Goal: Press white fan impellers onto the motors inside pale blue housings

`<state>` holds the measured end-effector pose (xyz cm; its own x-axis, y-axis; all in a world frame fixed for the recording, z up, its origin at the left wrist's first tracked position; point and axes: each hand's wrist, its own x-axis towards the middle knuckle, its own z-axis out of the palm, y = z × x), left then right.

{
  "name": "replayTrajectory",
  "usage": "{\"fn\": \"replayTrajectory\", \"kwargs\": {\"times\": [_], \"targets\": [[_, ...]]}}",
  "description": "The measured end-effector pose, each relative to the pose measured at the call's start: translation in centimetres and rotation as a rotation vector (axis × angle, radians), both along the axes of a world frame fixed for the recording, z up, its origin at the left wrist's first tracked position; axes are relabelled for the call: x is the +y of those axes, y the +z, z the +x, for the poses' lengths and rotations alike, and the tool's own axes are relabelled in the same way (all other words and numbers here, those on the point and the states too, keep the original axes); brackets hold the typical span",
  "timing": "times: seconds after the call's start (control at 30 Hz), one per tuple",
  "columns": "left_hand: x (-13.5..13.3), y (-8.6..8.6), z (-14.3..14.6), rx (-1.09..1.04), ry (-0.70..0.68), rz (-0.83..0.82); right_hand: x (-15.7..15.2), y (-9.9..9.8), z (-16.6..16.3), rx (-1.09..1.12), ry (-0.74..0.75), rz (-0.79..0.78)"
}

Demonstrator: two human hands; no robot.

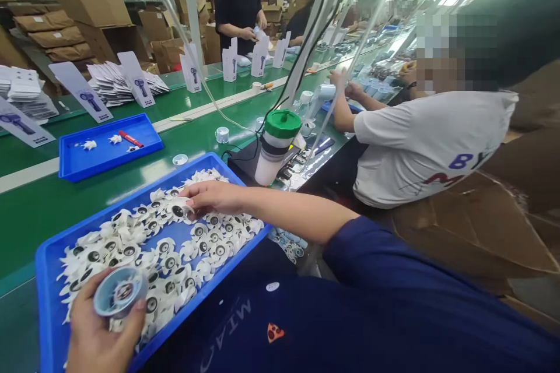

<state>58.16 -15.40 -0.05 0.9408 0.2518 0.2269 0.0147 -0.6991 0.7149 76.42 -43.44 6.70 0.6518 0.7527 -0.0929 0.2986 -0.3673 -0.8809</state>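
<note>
In my left hand (pixel 102 326) is a light-blue round housing (pixel 121 291), its opening facing up and a copper-coloured motor part showing inside. My fingers and thumb wrap around its sides, over the near end of a blue tray (pixel 236 172). My right hand (pixel 212 197) reaches over the tray's far part and pinches a white fan impeller (pixel 178 208) with a dark hub. Many loose white impellers (pixel 170 263) fill the tray, most with dark hubs facing up.
A smaller blue tray (pixel 111 148) holds a red marker (pixel 130 139) and a few impellers. A green-lidded bottle (pixel 275 145) stands right of the big tray. White boxes (pixel 83 93) line the green conveyor's far side. A co-worker in a white shirt (pixel 420 145) sits at right; another person (pixel 238 6) stands beyond.
</note>
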Motion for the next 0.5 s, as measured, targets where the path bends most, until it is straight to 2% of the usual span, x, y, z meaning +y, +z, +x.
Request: {"fn": "replayTrajectory", "kwargs": {"times": [0.07,0.1,0.13,0.17,0.23,0.3,0.37,0.5], "targets": [[-2.5,2.3,0.4,0.034,-0.019,0.086,0.4,0.0,-1.4,0.518,0.02,0.302],[-3.6,3.2,0.7,0.038,-0.034,0.137,0.6,-0.1,-2.1,0.698,0.025,0.394],[-4.4,3.9,0.9,0.023,-0.051,0.183,0.7,0.0,-2.7,0.765,0.03,0.434],[-5.0,4.4,1.2,-0.012,-0.071,0.219,0.8,0.1,-3.3,0.729,0.044,0.441],[-5.7,4.8,1.5,-0.111,-0.136,0.286,1.1,0.8,-4.4,0.403,0.104,0.377],[-6.2,4.7,1.6,-0.204,-0.207,0.374,1.4,1.8,-5.4,-0.059,0.192,0.219],[-6.8,4.4,1.5,-0.262,-0.232,0.45,1.8,2.7,-6.1,-0.389,0.265,0.035],[-7.4,4.0,1.3,-0.343,-0.168,0.487,1.9,3.7,-7.2,-0.563,0.262,-0.151]]}}
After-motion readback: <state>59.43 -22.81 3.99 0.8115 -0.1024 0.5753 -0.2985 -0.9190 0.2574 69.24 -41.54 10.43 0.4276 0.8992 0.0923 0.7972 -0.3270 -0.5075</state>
